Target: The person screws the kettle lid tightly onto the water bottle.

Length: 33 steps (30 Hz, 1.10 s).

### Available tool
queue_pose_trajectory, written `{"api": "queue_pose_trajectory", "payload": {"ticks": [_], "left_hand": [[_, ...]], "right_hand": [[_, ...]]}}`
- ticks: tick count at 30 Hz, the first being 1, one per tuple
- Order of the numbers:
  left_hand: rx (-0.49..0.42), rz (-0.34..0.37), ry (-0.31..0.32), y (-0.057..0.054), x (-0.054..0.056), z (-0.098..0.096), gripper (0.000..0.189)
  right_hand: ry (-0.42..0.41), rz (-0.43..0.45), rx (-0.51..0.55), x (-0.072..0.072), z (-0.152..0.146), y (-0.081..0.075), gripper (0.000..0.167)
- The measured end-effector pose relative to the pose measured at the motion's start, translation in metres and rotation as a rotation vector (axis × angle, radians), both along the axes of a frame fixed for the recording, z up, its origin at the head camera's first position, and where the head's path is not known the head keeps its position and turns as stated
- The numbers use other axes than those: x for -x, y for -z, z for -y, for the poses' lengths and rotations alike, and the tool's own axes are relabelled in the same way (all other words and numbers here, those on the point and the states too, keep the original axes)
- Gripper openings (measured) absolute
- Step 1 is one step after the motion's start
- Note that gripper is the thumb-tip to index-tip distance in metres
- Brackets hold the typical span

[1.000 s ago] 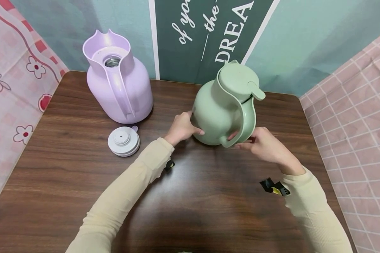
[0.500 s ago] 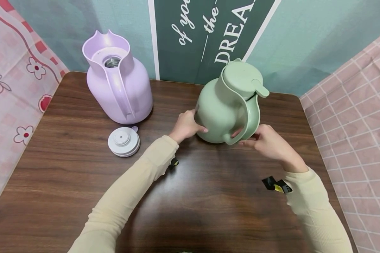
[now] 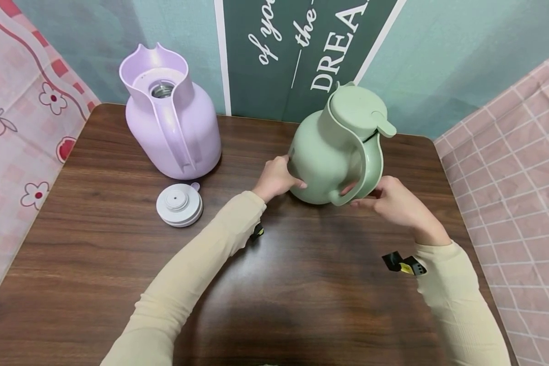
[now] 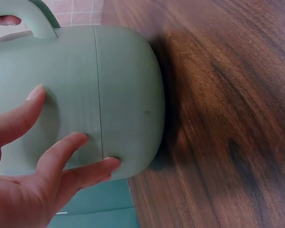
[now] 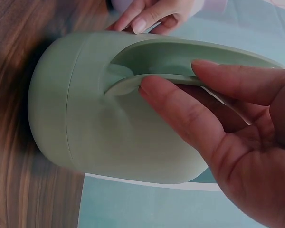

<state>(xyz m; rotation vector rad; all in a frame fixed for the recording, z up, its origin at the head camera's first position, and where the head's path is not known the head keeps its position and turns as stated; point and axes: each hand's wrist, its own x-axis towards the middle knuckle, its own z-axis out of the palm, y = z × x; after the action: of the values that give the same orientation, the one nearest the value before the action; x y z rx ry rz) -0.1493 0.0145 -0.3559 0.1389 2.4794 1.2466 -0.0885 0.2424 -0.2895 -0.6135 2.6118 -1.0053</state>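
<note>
A pale green thermos jug, its lid in place, stands near the back right of the table; its base sits at or close to the wood. My left hand holds the lower left side of the jug's body, thumb at the front and fingers round the side. In the left wrist view its fingertips touch the green wall. At the jug's handle is my right hand, pinching its lower part between thumb and fingers in the right wrist view.
A lilac thermos jug without its stopper stands at the back left, its mouth uncovered. In front of it lies a round white stopper with a lilac tab. Printed cloths hang behind and beside the brown wooden table.
Both hands have shifted the green thermos jug to the right and slightly towards the back, keeping their hold on it. The lilac jug and the white stopper have stayed put.
</note>
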Motion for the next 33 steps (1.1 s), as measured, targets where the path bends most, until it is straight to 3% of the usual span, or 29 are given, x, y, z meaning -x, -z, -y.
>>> {"api": "queue_pose_trajectory", "payload": {"ticks": [19, 33], "left_hand": [[-0.03, 0.026, -0.005, 0.001, 0.009, -0.014, 0.076], [-0.061, 0.023, -0.013, 0.003, 0.015, -0.024, 0.07]], "right_hand": [[0.014, 0.035, 0.034, 0.006, -0.013, 0.001, 0.018], [0.075, 0.06, 0.031, 0.008, -0.019, 0.0, 0.02]]}}
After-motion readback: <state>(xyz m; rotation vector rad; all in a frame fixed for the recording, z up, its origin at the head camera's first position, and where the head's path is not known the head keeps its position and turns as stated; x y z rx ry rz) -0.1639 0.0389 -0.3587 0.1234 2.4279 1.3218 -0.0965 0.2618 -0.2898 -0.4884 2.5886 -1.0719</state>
